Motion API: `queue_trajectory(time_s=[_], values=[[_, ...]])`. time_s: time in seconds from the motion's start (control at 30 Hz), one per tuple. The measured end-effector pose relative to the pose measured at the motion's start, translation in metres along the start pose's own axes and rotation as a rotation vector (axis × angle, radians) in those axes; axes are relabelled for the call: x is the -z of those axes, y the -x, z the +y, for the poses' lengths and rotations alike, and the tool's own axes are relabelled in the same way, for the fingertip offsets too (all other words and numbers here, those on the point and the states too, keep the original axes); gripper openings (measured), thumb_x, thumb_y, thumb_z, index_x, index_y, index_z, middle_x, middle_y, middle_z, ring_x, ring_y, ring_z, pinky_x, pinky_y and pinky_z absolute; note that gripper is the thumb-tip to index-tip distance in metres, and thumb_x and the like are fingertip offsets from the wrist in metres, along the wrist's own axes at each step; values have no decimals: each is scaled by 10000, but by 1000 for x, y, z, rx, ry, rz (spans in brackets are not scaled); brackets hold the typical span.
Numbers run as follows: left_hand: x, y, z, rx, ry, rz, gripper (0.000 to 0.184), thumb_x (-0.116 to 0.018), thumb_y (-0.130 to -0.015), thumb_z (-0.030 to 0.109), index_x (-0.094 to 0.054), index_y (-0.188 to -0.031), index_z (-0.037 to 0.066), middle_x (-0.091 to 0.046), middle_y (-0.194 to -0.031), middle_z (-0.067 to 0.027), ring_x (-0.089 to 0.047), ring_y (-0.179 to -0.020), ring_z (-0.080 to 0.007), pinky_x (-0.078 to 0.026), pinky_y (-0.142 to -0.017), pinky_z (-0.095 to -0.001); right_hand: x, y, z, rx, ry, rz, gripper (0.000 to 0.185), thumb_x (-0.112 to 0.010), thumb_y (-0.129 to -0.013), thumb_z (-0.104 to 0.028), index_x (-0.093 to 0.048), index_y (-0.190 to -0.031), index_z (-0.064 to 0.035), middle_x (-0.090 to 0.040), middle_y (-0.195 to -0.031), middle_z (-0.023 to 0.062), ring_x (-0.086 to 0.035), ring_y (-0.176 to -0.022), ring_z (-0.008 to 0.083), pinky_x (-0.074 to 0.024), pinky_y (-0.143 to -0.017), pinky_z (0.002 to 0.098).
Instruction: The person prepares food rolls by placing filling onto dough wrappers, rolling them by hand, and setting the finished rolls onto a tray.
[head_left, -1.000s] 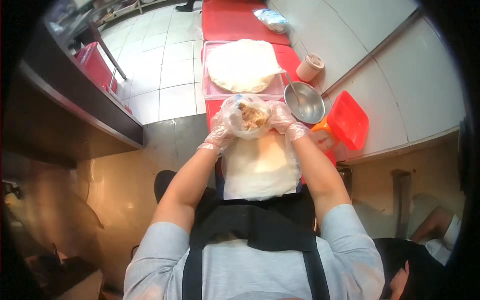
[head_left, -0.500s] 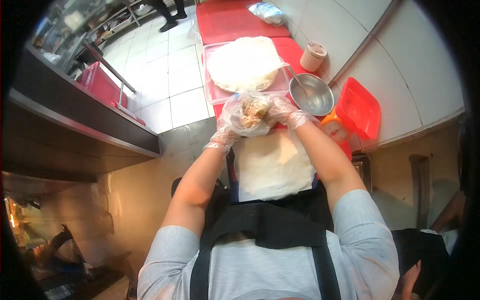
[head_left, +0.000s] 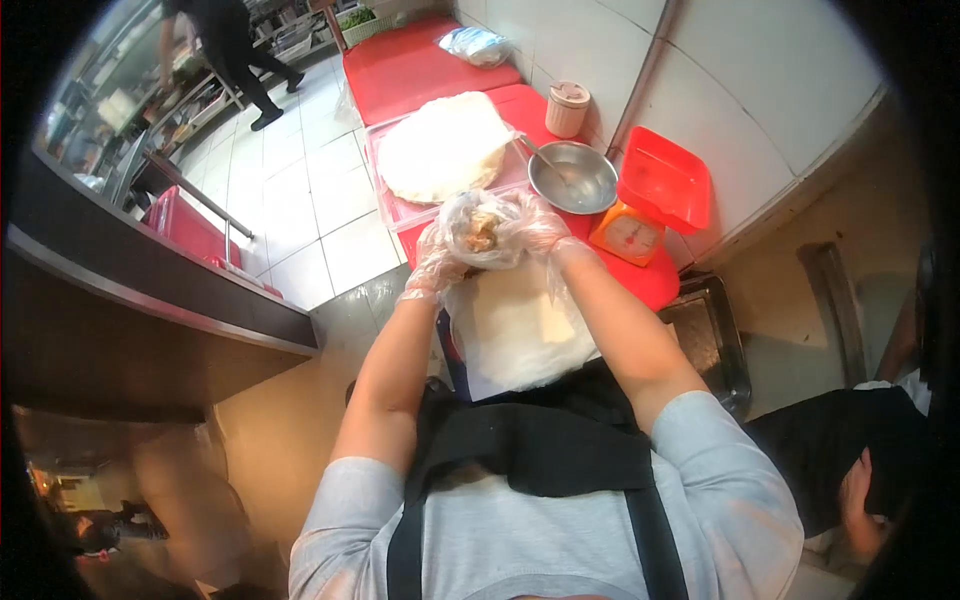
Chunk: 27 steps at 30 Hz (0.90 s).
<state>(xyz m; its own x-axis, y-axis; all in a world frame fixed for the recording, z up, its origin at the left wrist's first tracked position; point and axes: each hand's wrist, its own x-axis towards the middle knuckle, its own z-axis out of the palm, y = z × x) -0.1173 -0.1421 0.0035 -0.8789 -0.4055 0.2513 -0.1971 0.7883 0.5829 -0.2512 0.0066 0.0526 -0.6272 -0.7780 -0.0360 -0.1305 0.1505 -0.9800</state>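
Note:
A clear plastic bag (head_left: 478, 232) with a brownish, chunky filling inside is held between my two hands, its mouth facing up. On its left side my left hand (head_left: 436, 255), in a clear plastic glove, has its fingers wrapped round the bag. My right hand (head_left: 535, 225), gloved likewise, grips the bag's right side. Just below the hands lies a stack of thin white sheets (head_left: 515, 335). Beyond them a pile of round white sheets (head_left: 445, 145) rests in a clear pink-tinted tray (head_left: 385, 195).
Right of the tray are a metal bowl (head_left: 572, 178) with a spoon, a lidded cup (head_left: 567, 110) and an orange scale (head_left: 628, 235) bearing a red basin (head_left: 665, 180). A person (head_left: 230, 50) walks at upper left; another person (head_left: 850, 460) is at lower right.
The view has swung, so the red table now sits further left and slants. The walking person shows more fully. Both hands still hold the bag, whose opening looks rounder than half a second ago.

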Motion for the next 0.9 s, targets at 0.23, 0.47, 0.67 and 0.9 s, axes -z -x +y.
queue_trajectory(time_s=[0.23,0.47,0.67,0.9], values=[[4,-2,10,-26,-227,-84,685,-810,-770,395,-570,-1334,89,-597,-1345,-125,-577,-1218,-287,-465,-1030,-375,0,0,-46,733,711,103,316,-758,-747,-200,-703,-1018,-47,-691,-994,171,-669,-943,325,-542,-889,421],[15,15,7,226,864,-71,418,-738,-844,70,-630,-1245,14,-667,-1173,-48,-636,-1038,-152,-532,-879,-314,-40,-30,-22,506,1117,-316,269,-649,-844,-299,-713,-1015,-101,-724,-929,124,-699,-851,304,-559,-785,415],[-15,10,2,292,1295,99,332,-731,-868,99,-670,-1184,15,-700,-1095,-61,-676,-959,-173,-567,-835,-332,-46,-10,-37,329,1161,-244,261,-661,-857,-306,-743,-1036,-134,-736,-1062,112,-712,-982,283,-562,-819,439],[-27,9,-25,375,953,126,141,-707,-820,103,-731,-943,39,-708,-806,-89,-651,-694,-208,-509,-645,-365,-39,-21,8,316,398,-119,229,-665,-870,-252,-716,-1063,-140,-715,-1035,115,-693,-956,264,-551,-816,376]])
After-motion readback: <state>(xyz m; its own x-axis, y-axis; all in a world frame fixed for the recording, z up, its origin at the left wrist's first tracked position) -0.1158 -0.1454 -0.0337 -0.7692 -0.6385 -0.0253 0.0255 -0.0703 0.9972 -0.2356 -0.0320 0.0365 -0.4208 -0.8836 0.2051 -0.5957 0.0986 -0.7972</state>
